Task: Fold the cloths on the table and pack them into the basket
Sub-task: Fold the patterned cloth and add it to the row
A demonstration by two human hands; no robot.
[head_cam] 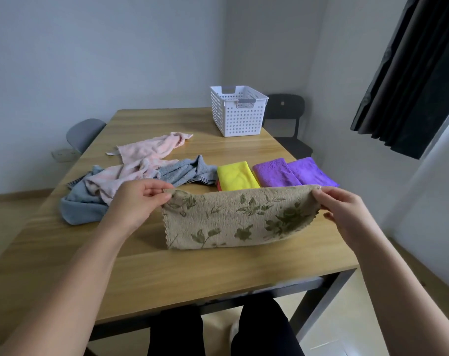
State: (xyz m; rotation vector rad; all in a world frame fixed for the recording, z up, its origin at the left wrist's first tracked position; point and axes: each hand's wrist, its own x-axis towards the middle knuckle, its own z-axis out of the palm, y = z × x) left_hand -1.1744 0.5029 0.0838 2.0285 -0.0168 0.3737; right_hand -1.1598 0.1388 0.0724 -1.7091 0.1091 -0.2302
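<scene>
A beige cloth with green leaf print (pixel 233 217) hangs doubled over above the wooden table (pixel 182 268), its lower fold touching the tabletop. My left hand (pixel 138 201) pinches its upper left corner and my right hand (pixel 346 211) pinches the upper right corner. Behind it lie a folded yellow cloth (pixel 237 176) and two folded purple cloths (pixel 276 173) (pixel 310 172) side by side. Crumpled pink cloths (pixel 148 152) and blue-grey cloths (pixel 184 172) lie in a heap at the left. A white perforated basket (pixel 237 111) stands at the table's far edge; I see nothing inside it.
A grey chair (pixel 83 133) stands at the table's far left and a black chair (pixel 286 119) behind the basket. A dark curtain (pixel 411 73) hangs at the right. The table's near edge runs just in front of my knees.
</scene>
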